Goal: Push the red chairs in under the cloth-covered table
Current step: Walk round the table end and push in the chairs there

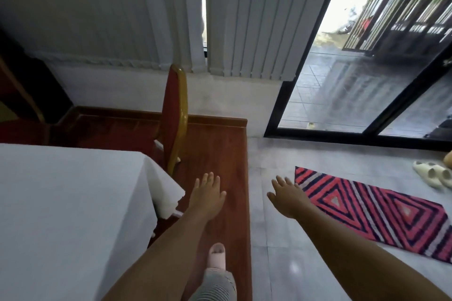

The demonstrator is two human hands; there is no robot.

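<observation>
head view: left hand (207, 194), fingers spread, palm down, empty, held over the wooden platform (220, 151) beside the table corner; right hand (288, 197), fingers spread, empty, over the pale tiled floor (281, 239); red chair (174, 115) with gold frame, upright, just beyond the left hand, seat mostly hidden behind the white cloth-covered table (68, 203); second red chair (17, 102), partly seen at far left; striped rug (381, 210) to the right; pale slippers (433, 175); vertical blinds (244, 19); glass door (367, 95); one slippered foot (216, 255).
</observation>
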